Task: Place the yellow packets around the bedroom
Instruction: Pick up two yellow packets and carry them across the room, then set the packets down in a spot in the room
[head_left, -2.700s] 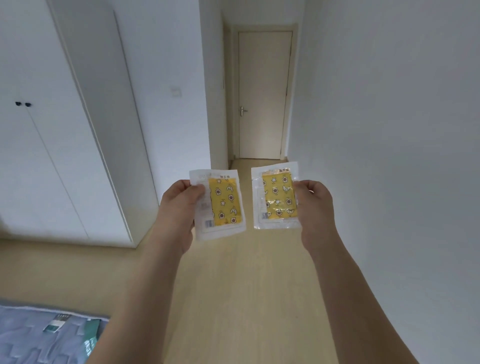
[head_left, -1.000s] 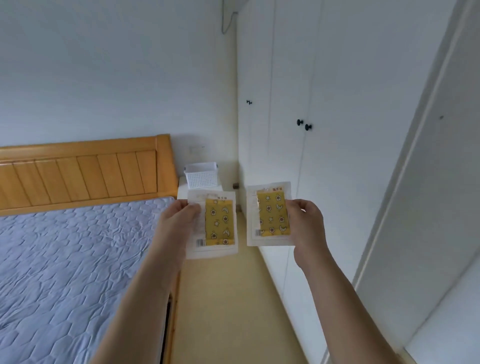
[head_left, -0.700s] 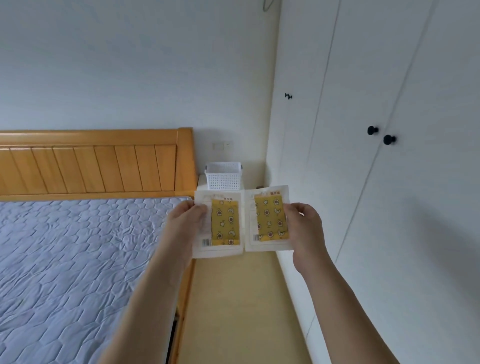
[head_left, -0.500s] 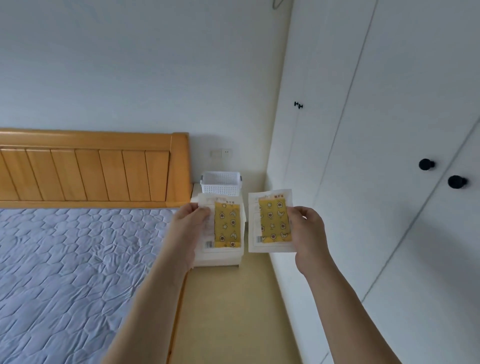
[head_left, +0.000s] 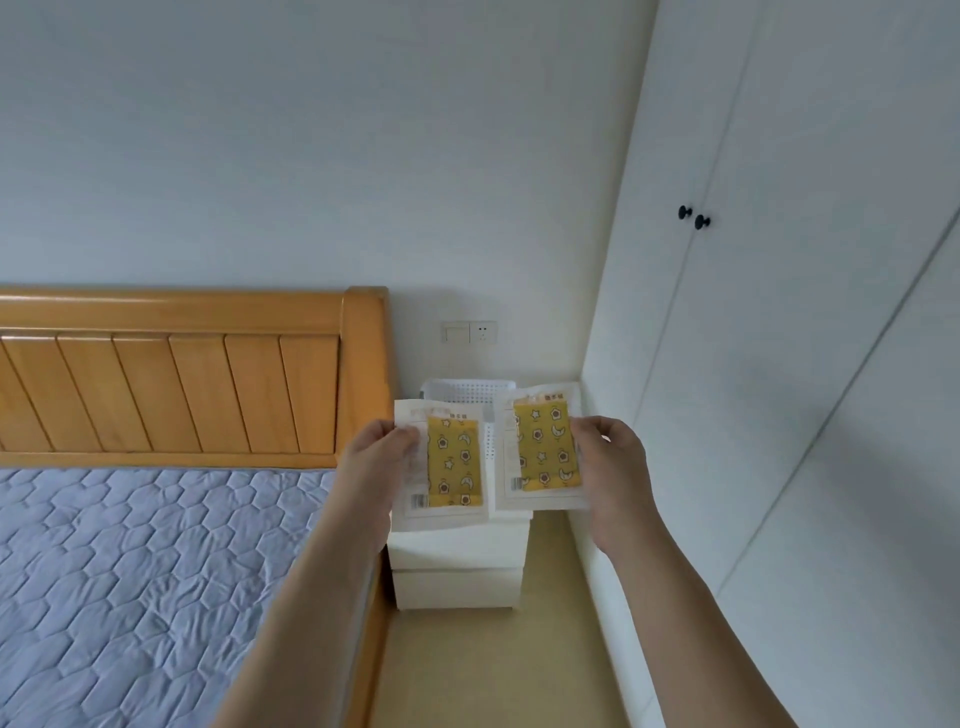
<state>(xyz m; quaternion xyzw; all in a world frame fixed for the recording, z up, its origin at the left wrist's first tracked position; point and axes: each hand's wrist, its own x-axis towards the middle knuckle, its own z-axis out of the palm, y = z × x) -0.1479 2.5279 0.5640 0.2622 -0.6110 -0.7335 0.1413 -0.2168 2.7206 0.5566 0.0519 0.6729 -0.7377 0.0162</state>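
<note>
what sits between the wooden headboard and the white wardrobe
In the head view, a white nightstand with a white basket on top fills the gap between the headboard and the wardrobe.

white basket (head_left: 470, 391) on nightstand (head_left: 457, 566), bed (head_left: 130, 571) left, wardrobe (head_left: 779, 364) right, floor strip between

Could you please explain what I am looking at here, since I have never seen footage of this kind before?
There is no machine here: a person wears a wide-angle camera on the head, so you look forward and down along their two bare arms. The left hand pinches one yellow packet in a clear wrapper, and the right hand pinches a second packet. They are held up side by side in front of a white nightstand, which carries a white perforated basket. To the left is a bed with a wooden headboard; to the right stands a white wardrobe with black knobs.
</note>
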